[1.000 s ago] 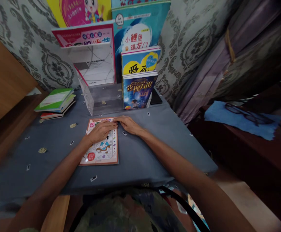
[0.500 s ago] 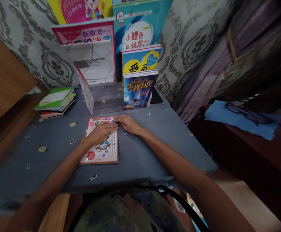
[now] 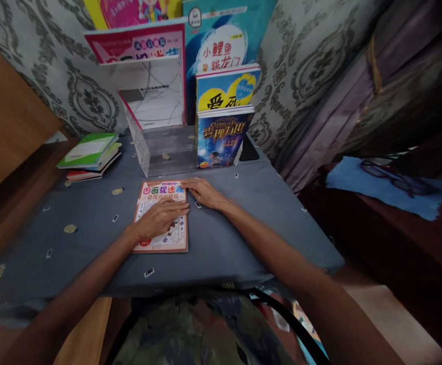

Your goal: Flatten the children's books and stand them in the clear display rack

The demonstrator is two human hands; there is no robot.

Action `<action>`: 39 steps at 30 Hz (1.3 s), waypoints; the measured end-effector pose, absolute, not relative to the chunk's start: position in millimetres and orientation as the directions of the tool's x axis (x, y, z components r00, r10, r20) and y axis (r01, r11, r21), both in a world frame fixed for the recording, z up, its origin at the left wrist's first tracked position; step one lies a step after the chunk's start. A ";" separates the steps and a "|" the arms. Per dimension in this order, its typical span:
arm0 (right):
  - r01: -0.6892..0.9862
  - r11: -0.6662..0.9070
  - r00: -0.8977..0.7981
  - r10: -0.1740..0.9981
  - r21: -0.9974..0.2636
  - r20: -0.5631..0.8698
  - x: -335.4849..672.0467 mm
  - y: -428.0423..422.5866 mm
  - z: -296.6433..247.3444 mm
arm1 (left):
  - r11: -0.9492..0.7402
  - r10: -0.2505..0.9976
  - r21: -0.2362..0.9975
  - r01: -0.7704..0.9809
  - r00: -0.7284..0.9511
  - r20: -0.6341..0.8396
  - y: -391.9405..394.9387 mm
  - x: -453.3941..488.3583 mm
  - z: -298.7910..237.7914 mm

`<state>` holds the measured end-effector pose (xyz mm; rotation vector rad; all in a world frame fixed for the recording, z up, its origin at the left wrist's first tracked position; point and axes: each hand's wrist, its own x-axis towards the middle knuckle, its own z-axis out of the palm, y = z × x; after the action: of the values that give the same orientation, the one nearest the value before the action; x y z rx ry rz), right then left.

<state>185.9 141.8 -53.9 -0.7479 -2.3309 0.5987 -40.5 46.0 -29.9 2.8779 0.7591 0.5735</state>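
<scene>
An orange-bordered picture book [image 3: 159,196] lies closed on the grey-blue tablecloth [image 3: 224,248], its cover facing up. My left hand [image 3: 160,218] rests flat across the middle of the cover, fingers stretched to the right and hiding part of the picture. At the book's upper right edge, my right hand [image 3: 205,194] touches the corner with extended fingertips, while its palm lies on the cloth. Neither hand grips anything. Behind the book stands a clear plastic book rack [image 3: 145,161] holding several books, among them a dark blue book [image 3: 221,144].
A small stack of books [image 3: 87,152] with a green one on top lies at the back left. Behind the rack's right end is a black flat object [image 3: 249,150]. Glasses [image 3: 399,178] rest on a blue cloth [image 3: 352,180] off to the right.
My left hand has slid down the cover toward me, uncovering the coloured title. My right hand stays at the upper right corner. The view has shifted slightly.
</scene>
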 end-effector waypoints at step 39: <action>0.416 0.758 -0.673 0.628 -0.503 0.391 186.1 135.9 -49.9 | -0.824 0.567 0.195 0.532 0.773 0.286 -30.8 -18.1 -18.3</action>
<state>186.1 135.9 -49.9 -0.7823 -2.3984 0.5084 -18.1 -30.8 -18.3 2.8603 0.8896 0.5114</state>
